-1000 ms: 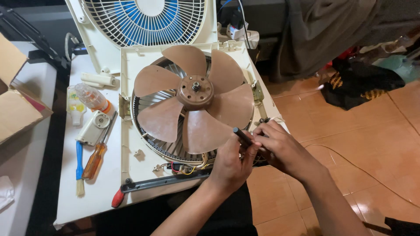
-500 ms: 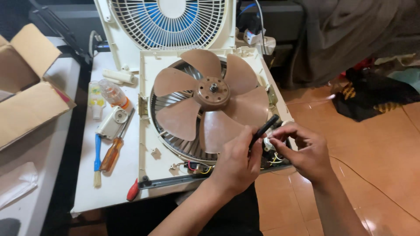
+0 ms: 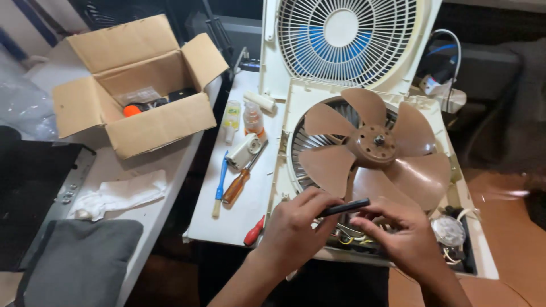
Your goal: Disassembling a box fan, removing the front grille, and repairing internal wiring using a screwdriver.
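Fingers of left hand [image 3: 296, 227] grasp a slim black tool [image 3: 344, 207], lower centre; right hand [image 3: 404, 239] fingers curl loosely beside its tip, below the brown fan blade [image 3: 369, 148].

Both forearms enter from the bottom edge and angle upward toward each other. Left hand [image 3: 296, 227]: back of the hand up, fingers curled in, thumb and forefinger pinched closed at the upper right of the fist. Right hand [image 3: 401, 236]: palm down, knuckles raised, fingers bent and pointing left toward the other hand. Fingertips of the two nearly meet.
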